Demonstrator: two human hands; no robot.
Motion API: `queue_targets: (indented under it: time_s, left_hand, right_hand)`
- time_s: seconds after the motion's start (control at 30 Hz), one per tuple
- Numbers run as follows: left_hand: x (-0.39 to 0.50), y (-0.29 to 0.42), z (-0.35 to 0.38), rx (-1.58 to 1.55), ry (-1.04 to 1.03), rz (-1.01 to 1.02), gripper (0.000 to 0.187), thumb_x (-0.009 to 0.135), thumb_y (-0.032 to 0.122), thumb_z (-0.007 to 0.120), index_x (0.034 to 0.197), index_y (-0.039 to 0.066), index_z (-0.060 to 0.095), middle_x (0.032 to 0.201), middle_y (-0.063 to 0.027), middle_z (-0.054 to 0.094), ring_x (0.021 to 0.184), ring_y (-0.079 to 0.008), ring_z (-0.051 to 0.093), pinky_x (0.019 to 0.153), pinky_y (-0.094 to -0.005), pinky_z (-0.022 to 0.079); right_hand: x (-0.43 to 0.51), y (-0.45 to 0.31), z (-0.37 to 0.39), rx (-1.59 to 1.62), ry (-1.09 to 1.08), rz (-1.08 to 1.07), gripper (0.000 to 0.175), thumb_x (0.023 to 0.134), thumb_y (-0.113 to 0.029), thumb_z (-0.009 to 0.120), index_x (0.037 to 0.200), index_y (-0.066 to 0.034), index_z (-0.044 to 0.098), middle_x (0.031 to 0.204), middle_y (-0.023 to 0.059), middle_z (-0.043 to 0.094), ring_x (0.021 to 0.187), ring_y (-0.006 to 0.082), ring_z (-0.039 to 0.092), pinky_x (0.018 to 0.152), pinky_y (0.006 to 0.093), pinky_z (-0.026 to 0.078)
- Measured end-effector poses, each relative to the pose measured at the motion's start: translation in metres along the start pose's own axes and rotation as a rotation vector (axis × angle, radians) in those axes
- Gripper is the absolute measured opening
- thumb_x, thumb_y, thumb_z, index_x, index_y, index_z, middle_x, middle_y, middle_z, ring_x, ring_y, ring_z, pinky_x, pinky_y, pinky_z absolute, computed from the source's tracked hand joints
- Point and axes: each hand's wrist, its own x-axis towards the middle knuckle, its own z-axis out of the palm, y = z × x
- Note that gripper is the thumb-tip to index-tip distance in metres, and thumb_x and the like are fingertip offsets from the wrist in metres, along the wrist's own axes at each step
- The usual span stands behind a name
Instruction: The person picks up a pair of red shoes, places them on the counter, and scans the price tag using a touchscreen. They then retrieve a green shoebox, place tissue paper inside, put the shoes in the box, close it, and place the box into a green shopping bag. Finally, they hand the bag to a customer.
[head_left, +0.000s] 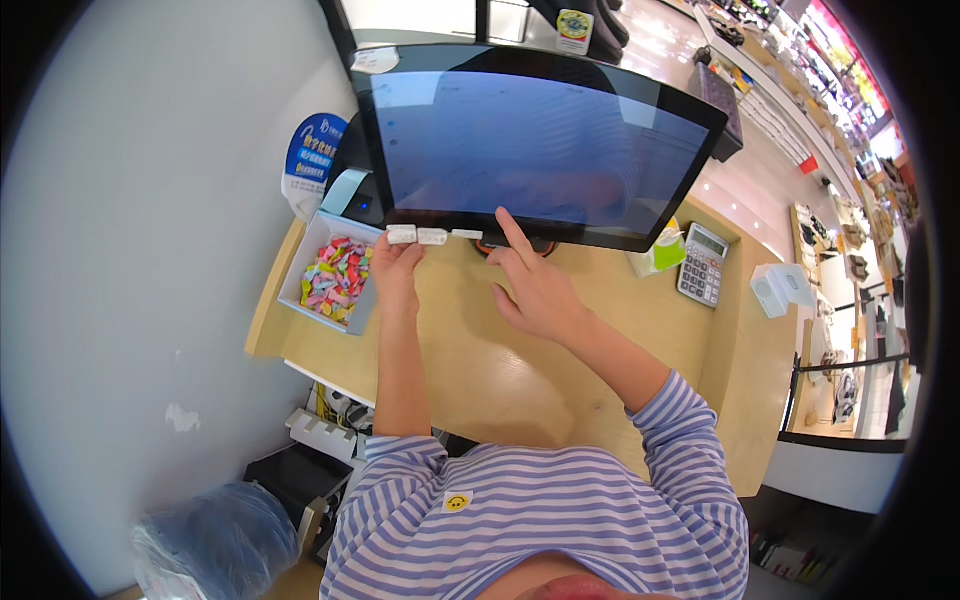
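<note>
A large black monitor (525, 150) with a bluish lit screen stands on the wooden counter in front of me. My right hand (536, 281) has its index finger extended at the screen's lower edge; whether it touches the glass I cannot tell. It holds nothing. At the monitor's lower left corner, the thumb and fingers of my left hand (399, 270) pinch at a small white label (402, 234) bearing writing. I cannot tell whether this label is stuck to the bezel. Two more white labels (432, 237) lie along the bezel to its right.
An open box (361, 315) of colourful small wrapped pieces sits at the left, beside a black device (367, 202). A calculator (703, 265) and a green-and-white packet (664, 251) are right of the monitor. A small white box (772, 291) rests on the raised ledge.
</note>
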Motion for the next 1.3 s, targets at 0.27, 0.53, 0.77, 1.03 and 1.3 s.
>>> queue_targets:
  time_s: [0.27, 0.53, 0.77, 1.03, 1.3]
  left_hand:
    - [-0.003, 0.011, 0.008, 0.141, 0.145, 0.16, 0.047, 0.083, 0.004, 0.061, 0.127, 0.001, 0.045, 0.116, -0.0083, 0.055, 0.107, -0.0158, 0.052, 0.091, -0.0273, 0.041]
    - [0.022, 0.052, 0.03, 0.452, -0.085, 0.361, 0.057, 0.075, 0.002, 0.069, 0.126, -0.002, 0.044, 0.118, -0.0126, 0.055, 0.108, -0.0186, 0.054, 0.092, -0.0318, 0.043]
    - [0.036, 0.077, 0.027, 0.365, -0.239, 0.18, 0.052, 0.075, -0.006, 0.063, 0.124, -0.004, 0.045, 0.115, -0.0104, 0.058, 0.106, -0.0161, 0.055, 0.09, -0.0278, 0.045]
    - [0.038, 0.084, 0.034, 0.301, -0.23, 0.128, 0.058, 0.077, -0.003, 0.065, 0.13, -0.003, 0.041, 0.122, -0.0121, 0.054, 0.111, -0.0185, 0.052, 0.095, -0.0313, 0.042]
    - [-0.038, 0.025, 0.051, 1.026, 0.014, 1.072, 0.031, 0.072, 0.003, 0.062, 0.101, 0.004, 0.051, 0.139, -0.0163, 0.042, 0.131, -0.0381, 0.03, 0.106, -0.0506, 0.022]
  right_hand:
    - [0.034, -0.018, 0.031, -0.014, -0.052, -0.082, 0.03, 0.075, -0.011, 0.064, 0.101, -0.007, 0.049, 0.147, 0.0193, 0.029, 0.07, 0.0284, 0.062, 0.059, 0.0389, 0.049]
    - [-0.035, -0.002, 0.065, 0.198, -0.449, 0.142, 0.016, 0.082, -0.021, 0.058, 0.09, -0.0067, 0.057, 0.089, 0.0131, 0.065, 0.072, 0.0335, 0.063, 0.062, 0.0413, 0.05]
    - [-0.155, 0.037, 0.077, 0.466, -0.397, 0.617, 0.017, 0.086, -0.02, 0.058, 0.081, -0.0042, 0.059, 0.067, 0.0091, 0.061, 0.059, 0.0203, 0.058, 0.058, 0.033, 0.047]
    - [-0.208, 0.057, 0.082, 0.667, 0.001, 0.858, 0.016, 0.092, -0.015, 0.054, 0.085, -0.0018, 0.059, 0.067, 0.0005, 0.057, 0.059, 0.007, 0.05, 0.053, 0.0239, 0.042]
    - [-0.191, 0.064, 0.089, 0.742, 0.032, 0.845, 0.016, 0.092, -0.012, 0.052, 0.083, 0.0002, 0.059, 0.064, 0.0001, 0.057, 0.057, 0.0065, 0.049, 0.052, 0.0228, 0.041]
